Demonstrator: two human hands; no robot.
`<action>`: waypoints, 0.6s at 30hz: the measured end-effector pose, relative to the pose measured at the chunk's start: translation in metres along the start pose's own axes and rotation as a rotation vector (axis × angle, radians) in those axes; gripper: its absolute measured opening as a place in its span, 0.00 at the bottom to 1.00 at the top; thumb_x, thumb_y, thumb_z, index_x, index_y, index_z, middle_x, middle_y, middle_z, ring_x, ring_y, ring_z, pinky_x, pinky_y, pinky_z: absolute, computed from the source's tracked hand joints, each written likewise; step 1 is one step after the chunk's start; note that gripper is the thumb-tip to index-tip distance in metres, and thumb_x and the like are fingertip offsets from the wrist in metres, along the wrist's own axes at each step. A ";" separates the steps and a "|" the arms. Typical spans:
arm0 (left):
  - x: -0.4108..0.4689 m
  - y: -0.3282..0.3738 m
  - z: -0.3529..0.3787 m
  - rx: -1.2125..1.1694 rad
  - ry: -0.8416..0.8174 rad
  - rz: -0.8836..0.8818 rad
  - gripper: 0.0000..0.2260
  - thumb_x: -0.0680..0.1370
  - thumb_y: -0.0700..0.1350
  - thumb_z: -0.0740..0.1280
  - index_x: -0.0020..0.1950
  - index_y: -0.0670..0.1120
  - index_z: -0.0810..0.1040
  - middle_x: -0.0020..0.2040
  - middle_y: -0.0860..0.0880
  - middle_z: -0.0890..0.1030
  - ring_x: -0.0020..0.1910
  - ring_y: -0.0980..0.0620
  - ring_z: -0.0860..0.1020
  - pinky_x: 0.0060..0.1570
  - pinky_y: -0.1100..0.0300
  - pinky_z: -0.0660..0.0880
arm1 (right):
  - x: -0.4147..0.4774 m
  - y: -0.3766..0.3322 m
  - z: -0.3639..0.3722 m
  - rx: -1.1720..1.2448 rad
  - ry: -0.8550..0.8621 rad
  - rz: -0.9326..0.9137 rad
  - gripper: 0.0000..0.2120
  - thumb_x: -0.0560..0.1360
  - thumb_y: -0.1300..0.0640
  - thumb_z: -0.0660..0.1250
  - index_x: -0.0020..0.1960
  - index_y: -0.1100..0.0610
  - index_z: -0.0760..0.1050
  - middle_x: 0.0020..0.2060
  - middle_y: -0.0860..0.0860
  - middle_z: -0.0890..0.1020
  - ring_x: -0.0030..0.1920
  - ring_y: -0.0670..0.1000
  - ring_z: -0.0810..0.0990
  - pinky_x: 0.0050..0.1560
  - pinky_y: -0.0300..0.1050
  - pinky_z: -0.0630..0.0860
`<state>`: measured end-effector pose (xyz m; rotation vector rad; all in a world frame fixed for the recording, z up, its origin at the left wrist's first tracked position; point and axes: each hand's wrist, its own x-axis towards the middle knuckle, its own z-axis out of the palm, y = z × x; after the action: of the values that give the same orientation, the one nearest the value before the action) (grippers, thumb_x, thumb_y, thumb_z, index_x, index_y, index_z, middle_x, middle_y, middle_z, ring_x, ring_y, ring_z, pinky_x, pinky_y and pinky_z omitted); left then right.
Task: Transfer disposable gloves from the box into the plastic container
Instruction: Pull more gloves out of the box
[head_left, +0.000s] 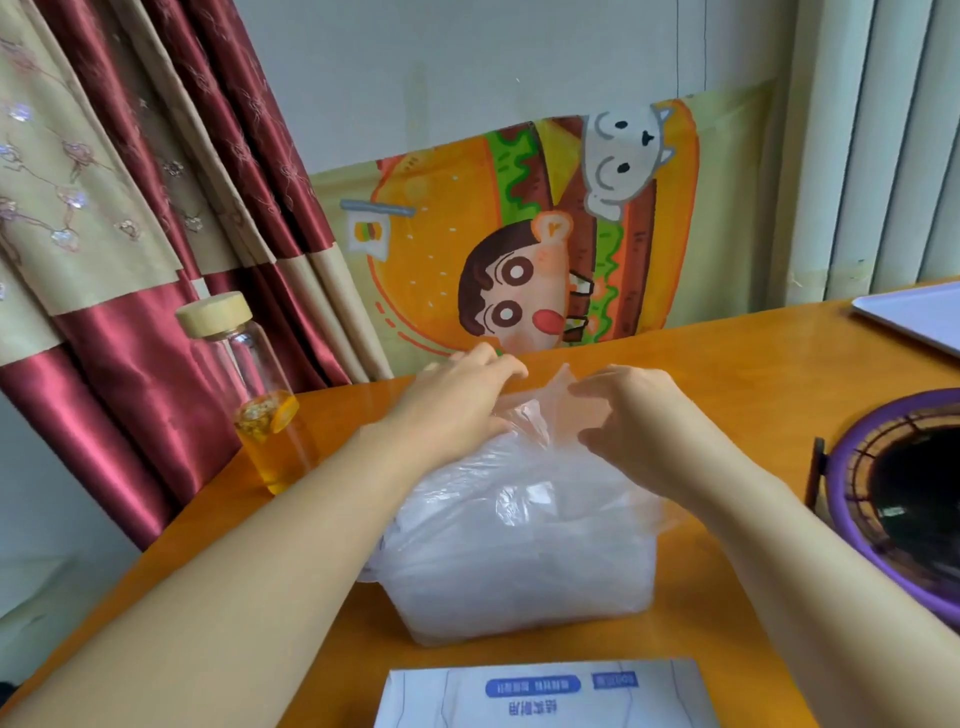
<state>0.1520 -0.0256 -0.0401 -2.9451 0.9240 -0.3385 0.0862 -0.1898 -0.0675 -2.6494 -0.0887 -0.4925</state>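
- Plastic container (519, 597): on the table (753, 364), under and between your hands, heaped with clear gloves (524, 467).
- Right hand (623, 410): fingers curled, pinching a raised fold of glove film.
- Left hand (462, 400): laid on the heap's far side; whether it grips, you cannot tell.
- Box (545, 693): nearer you than both hands; contents hidden.
- Bottle (260, 405): left of your left hand, part-filled with yellow liquid.
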 end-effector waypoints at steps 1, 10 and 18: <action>-0.003 0.002 -0.001 0.075 0.079 0.033 0.21 0.77 0.50 0.68 0.69 0.54 0.68 0.58 0.54 0.70 0.60 0.53 0.69 0.56 0.58 0.65 | 0.002 0.002 0.001 -0.036 -0.028 0.018 0.25 0.74 0.58 0.70 0.70 0.53 0.70 0.65 0.51 0.76 0.63 0.53 0.74 0.63 0.46 0.72; -0.012 0.021 0.008 -0.009 -0.759 -0.017 0.23 0.80 0.52 0.62 0.75 0.56 0.63 0.71 0.54 0.70 0.66 0.50 0.71 0.64 0.57 0.69 | -0.003 -0.007 0.007 -0.357 -0.197 -0.006 0.26 0.70 0.41 0.71 0.63 0.51 0.75 0.57 0.48 0.79 0.66 0.53 0.69 0.71 0.66 0.41; -0.008 0.023 0.033 0.235 -0.945 -0.014 0.21 0.84 0.42 0.53 0.77 0.52 0.60 0.75 0.51 0.62 0.72 0.46 0.63 0.65 0.54 0.64 | -0.004 -0.005 0.006 -0.428 -0.265 0.008 0.25 0.70 0.37 0.68 0.60 0.52 0.77 0.57 0.49 0.77 0.71 0.54 0.59 0.66 0.72 0.33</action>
<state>0.1402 -0.0412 -0.0764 -2.4068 0.6392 0.8151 0.0839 -0.1828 -0.0718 -3.1213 -0.0580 -0.1653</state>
